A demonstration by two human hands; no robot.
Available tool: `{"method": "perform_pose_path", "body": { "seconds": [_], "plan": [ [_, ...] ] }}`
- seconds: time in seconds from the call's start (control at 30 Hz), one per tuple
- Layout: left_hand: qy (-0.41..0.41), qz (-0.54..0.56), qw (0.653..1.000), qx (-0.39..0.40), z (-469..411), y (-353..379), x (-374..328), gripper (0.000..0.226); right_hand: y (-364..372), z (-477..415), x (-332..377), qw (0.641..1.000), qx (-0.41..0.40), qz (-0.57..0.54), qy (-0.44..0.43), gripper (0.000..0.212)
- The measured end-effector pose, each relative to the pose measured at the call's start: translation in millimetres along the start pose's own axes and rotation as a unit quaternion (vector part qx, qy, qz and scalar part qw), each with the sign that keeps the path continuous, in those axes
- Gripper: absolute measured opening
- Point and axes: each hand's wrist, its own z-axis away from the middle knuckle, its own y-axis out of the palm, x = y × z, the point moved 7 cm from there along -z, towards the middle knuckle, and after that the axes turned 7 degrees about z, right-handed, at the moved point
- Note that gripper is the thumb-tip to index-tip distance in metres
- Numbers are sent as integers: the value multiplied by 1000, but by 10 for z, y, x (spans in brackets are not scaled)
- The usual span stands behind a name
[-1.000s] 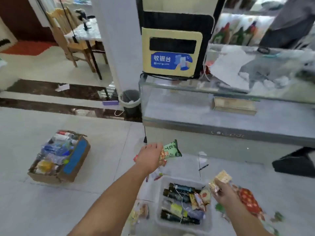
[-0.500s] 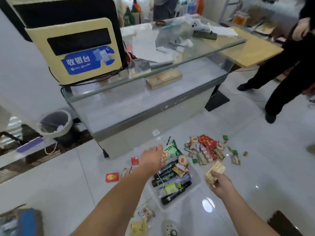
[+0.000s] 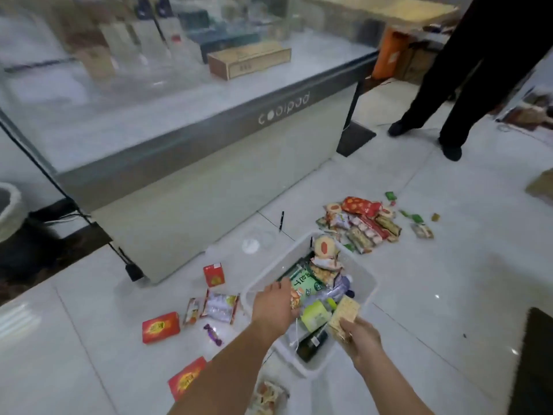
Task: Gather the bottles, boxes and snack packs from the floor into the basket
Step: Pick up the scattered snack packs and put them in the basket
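Basket point(image 3: 276, 260) of clear stiff plastic is set on the glossy tiles point(image 3: 449, 295), crowded with dark bottles point(image 3: 311, 344) and crinkled packs. A green snack pack point(image 3: 306, 286) is gripped by the curled fingers of the left hand point(image 3: 273, 307) over the left rim, probably for dropping in. A flat, square cracker pack point(image 3: 344, 314) is pinched by the right hand point(image 3: 360, 339) at the near rim. Red boxes point(image 3: 161, 327) are seen on the floor, left.

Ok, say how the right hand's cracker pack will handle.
The cracker pack looks flat and stiff, so it probably keeps its shape. The right hand holds it by one end, so likely light. Squeezing might crack it.
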Motion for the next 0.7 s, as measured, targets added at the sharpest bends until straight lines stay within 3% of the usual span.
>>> {"method": "perform_pose_path", "body": {
  "seconds": [0.13,0.27,0.37,0.47,0.6,0.7],
  "plan": [
    [17,12,1000,0,-445,1190,289,56,150,-959,-803,997,-46,20,-53,42],
    [54,48,997,-24,-888,1729,356,67,177,-1379,-811,984,-78,39,-153,43],
    [67,46,997,-18,-926,1859,448,91,114,-1468,-791,967,-115,140,-181,51],
    [51,39,997,-44,-716,1861,805,86,73,-1374,-1006,919,-170,303,-187,48],
    [18,30,995,-95,-475,1796,1507,79,265,-1290,-1322,884,-153,352,-266,40],
    [-14,11,995,-94,-350,1820,2011,75,511,-1251,-1470,865,-134,358,-326,18]
  ]
}}
